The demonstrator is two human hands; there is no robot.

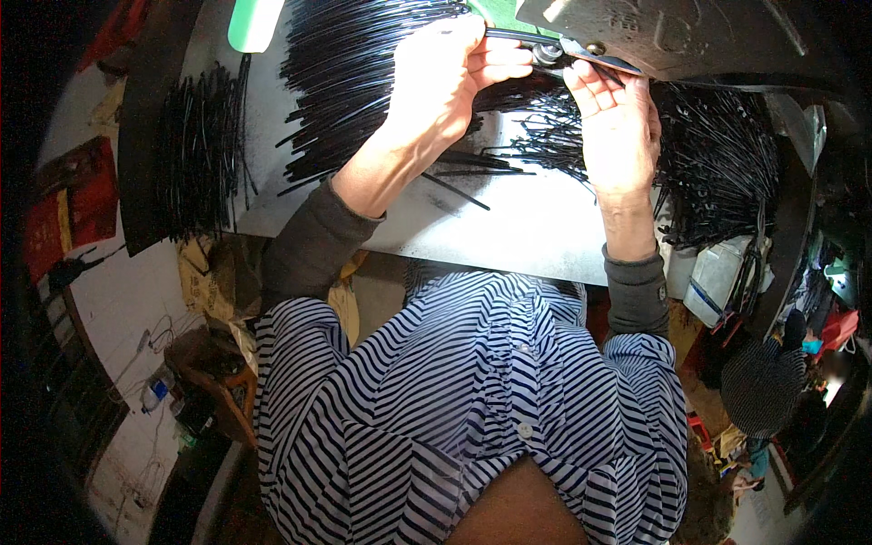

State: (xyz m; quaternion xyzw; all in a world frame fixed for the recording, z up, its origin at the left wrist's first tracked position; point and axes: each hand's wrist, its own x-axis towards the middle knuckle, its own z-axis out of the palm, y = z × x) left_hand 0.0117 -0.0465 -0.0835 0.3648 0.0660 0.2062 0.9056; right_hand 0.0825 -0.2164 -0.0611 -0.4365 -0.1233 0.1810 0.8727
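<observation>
At the machine's working point, my left hand point(440, 77) is closed, pinching a thin black strip point(520, 36) between thumb and forefinger. Its other fingers stretch toward a small round metal part point(547, 54). The strip runs rightward to a narrow plate with a reddish edge point(610, 62). My right hand point(619, 136) is raised under that plate, fingers curled with the thumb against them. Something dark shows at those fingertips, but the plate partly hides it.
A thick pile of long black strips point(350, 91) lies on the pale worktable point(509, 222). More bundles stand at the left point(195, 150) and right point(722, 163). The dark machine body point(699, 41) overhangs at upper right, and a bright lamp point(256, 23) hangs at upper left.
</observation>
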